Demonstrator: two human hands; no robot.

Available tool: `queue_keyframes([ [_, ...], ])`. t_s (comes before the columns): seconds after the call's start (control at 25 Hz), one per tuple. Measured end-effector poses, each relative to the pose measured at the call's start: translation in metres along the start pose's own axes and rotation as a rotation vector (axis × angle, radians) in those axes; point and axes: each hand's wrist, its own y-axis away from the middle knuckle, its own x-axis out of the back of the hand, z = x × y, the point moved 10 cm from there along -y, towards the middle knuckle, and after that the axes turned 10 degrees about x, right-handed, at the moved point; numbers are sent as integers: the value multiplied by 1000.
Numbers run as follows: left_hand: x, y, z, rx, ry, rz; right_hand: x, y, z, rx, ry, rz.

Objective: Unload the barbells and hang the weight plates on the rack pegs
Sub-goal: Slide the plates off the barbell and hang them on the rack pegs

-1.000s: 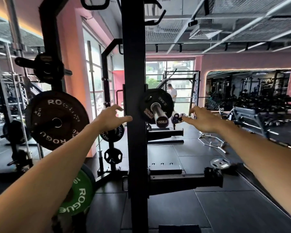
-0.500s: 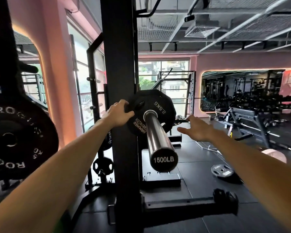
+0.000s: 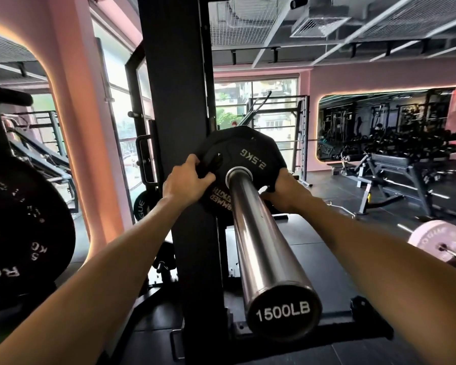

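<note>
One 2.5kg plate (image 3: 244,164) sits on the bar sleeve (image 3: 258,233) beside the rack upright (image 3: 179,101). Light, stiff, rubbery imo. Your left hand (image 3: 186,184) fingers curl into its grip slot, right hand (image 3: 284,191) wraps the lower rim. Slide it straight off.

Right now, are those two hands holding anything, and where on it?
Yes: both grip the black 2.5 kg plate on the barbell sleeve. The left hand holds its left edge, fingers in a grip slot; the right hand holds its lower right edge.

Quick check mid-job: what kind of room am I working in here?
A commercial gym, most likely: both hands hold a 2.5KG plate on a barbell sleeve, with a rack upright and a weight bench nearby.
</note>
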Motion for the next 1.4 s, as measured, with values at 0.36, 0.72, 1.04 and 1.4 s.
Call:
queue_keyframes([
  [0.36, -14, -7, 9, 7, -67, -86, 28, -21, -21, 47, 180, 234],
  [0.72, 10, 32, 9, 27, -48, -96, 41, 20, -35, 52, 153, 122],
  [1.04, 73, 122, 23, 11, -114, 50, 87, 116, -77, 79, 262, 140],
  [1.4, 157, 249, 46, -29, -125, 57, 134, 257, -126, 79, 257, 134],
])
